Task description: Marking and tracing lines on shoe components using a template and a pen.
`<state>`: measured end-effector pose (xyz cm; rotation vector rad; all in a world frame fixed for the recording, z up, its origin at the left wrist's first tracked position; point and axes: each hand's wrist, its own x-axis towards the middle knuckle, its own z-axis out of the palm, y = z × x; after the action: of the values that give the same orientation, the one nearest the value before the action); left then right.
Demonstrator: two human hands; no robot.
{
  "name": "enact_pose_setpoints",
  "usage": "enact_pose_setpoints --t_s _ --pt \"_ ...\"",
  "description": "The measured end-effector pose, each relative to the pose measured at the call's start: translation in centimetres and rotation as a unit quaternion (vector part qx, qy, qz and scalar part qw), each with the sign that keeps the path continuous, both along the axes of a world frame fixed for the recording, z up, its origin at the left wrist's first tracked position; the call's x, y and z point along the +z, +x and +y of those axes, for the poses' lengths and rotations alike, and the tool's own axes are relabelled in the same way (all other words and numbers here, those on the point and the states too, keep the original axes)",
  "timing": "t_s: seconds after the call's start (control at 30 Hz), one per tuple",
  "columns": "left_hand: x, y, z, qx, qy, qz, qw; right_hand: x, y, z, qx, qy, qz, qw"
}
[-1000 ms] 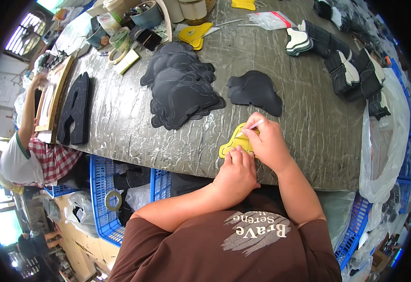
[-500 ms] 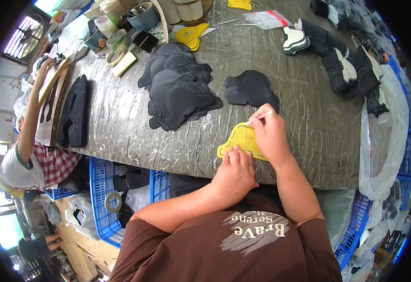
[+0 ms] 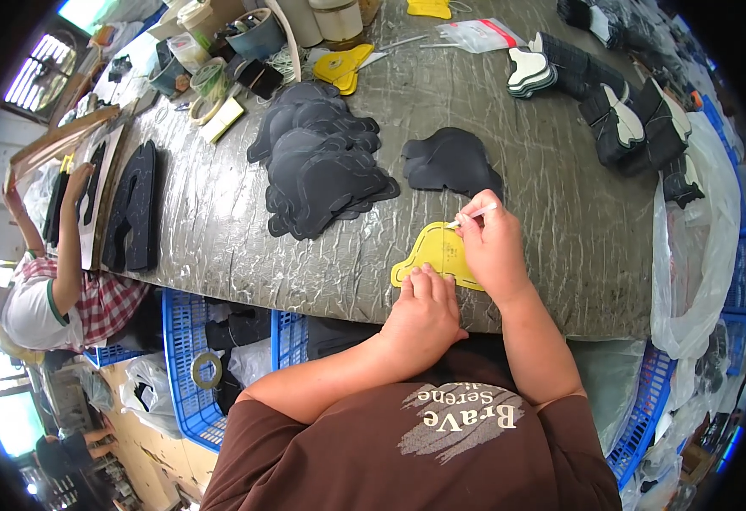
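i see lined black pieces (image 3: 326,166) piled; tracing looks unfinished.
left hand (image 3: 422,313) presses the yellow template (image 3: 430,249); right hand (image 3: 495,249) pinches a white pen (image 3: 486,209).

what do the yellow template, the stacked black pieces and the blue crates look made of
Yellow template: probably smooth plastic sheet, from its even colour and crisp edge. Stacked black pieces: perhaps matte foam or rubber sheet, given dull, thin layers. Blue crates: likely smooth moulded plastic, given the regular open lattice.
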<state>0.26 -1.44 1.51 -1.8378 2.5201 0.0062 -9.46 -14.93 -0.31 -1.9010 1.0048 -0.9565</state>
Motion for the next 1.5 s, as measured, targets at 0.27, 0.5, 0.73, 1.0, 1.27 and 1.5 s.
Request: enact_pose_setpoints --t_s 0.27,0.5,0.73,1.0,1.27,1.5 --pt "0.0 0.0 0.0 -0.002 0.000 -0.001 1.000 -0.1 -0.9 -0.1 -0.015 -0.027 -0.002 1.000" --pt "0.2 -0.1 0.0 0.004 0.012 0.000 1.000 0.2 -2.2 0.7 -0.026 -0.003 0.006 1.000" --pt "0.2 0.1 -0.1 -0.001 0.013 -0.004 1.000 -0.7 -3.2 2.1 -0.031 -0.025 -0.010 0.999" --pt "0.1 -0.1 -0.1 0.001 -0.010 0.006 1.000 -0.7 -3.4 2.2 -0.034 -0.034 -0.059 0.997" --pt "0.2 -0.1 -0.1 0.004 -0.007 0.009 1.000 -0.3 -4.8 3.4 -0.032 -0.025 0.005 0.999" --pt "0.2 0.0 0.0 0.006 0.002 0.005 1.000 -0.2 -6.2 4.9 -0.041 -0.007 -0.033 0.999"
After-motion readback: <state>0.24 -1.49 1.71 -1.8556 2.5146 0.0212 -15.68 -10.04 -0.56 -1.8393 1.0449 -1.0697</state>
